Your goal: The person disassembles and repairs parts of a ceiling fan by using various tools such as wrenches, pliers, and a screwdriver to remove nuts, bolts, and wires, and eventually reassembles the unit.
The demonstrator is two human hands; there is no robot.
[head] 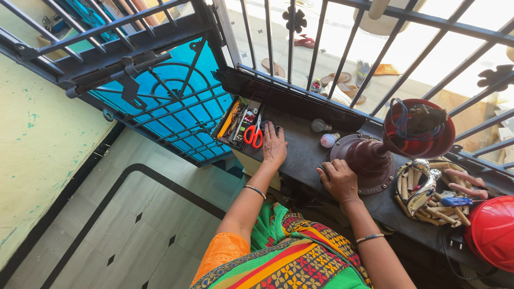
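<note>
Beside right-hand fingers (327, 170): maroon lamp base (369, 160)

left hand (274, 147) beside red scissors (254, 134); right hand (338, 179) touching maroon fan base (365, 160).

Orange short sleeve, bright multicoloured patterned drape, thin bangle on each wrist, arms otherwise bare.

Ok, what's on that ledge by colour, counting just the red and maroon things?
Red-handled scissors: 1
Red helmet: 1
Maroon lamp base: 1
Red bowl of wires: 1
Total: 4
</note>
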